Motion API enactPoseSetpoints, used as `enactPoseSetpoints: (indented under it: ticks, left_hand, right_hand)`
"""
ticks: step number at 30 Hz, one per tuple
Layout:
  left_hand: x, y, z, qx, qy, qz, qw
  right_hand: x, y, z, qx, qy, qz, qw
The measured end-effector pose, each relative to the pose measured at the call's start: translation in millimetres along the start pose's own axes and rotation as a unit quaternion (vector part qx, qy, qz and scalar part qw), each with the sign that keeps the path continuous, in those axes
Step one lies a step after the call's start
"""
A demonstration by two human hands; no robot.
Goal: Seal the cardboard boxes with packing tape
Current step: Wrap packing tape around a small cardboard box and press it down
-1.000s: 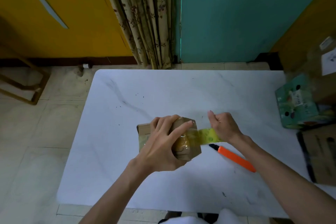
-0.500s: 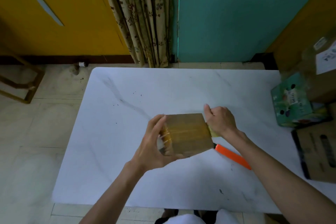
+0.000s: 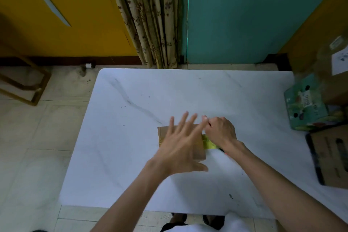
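Your left hand flat, fingers spread wide, over small brown cardboard box on white marble table. Your right hand curled, gripping yellowish clear tape strip at box edge.

Mustard-yellow painted wall at back left, beside a flat teal wall panel at back right. Between them, a pleated beige curtain with a faded floral print, hanging to the floor. Dark brown skirting board under the yellow. Scuffed pale cream floor tiles. At centre, a white marble-patterned rectangular tabletop, grey-veined. At far left, an angular wooden furniture frame. Dim, even light.
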State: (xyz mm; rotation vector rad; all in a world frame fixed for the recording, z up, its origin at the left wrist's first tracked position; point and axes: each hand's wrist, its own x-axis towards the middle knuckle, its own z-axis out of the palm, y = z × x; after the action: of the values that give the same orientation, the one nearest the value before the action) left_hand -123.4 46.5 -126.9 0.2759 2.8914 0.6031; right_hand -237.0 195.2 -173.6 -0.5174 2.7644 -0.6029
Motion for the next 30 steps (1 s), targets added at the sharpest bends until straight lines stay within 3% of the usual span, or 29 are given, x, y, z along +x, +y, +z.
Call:
enactPoseSetpoints:
  ticks: [3, 8, 18, 25, 30]
  left_hand:
    - [27.5, 11.0, 22.5, 0.086, -0.072, -0.004, 0.994]
    - [24.9, -2.4, 37.2, 0.092, -0.016, 0.003, 0.996]
    - [18.2, -7.1, 35.2, 0.058, 0.0, 0.048, 0.997]
    - [18.9, -8.9, 11.4, 0.05, 0.067, 0.064, 0.994]
    - [22.5, 13.8, 10.5, 0.057, 0.075, 0.063, 0.994]
  right_hand:
    - [-2.2, 2.9, -0.5, 0.023, -0.009, 0.015, 1.0]
    - [-9.3, 16.7, 3.3, 0.097, 0.008, 0.015, 0.995]
    - [-16.3, 15.1, 20.8, -0.008, -0.042, 0.027, 0.999]
    - [1.3, 10.3, 2.5, 0.056, -0.014, -0.013, 0.998]
    - [0.9, -0.6, -1.4, -0.024, -0.013, 0.044, 0.999]
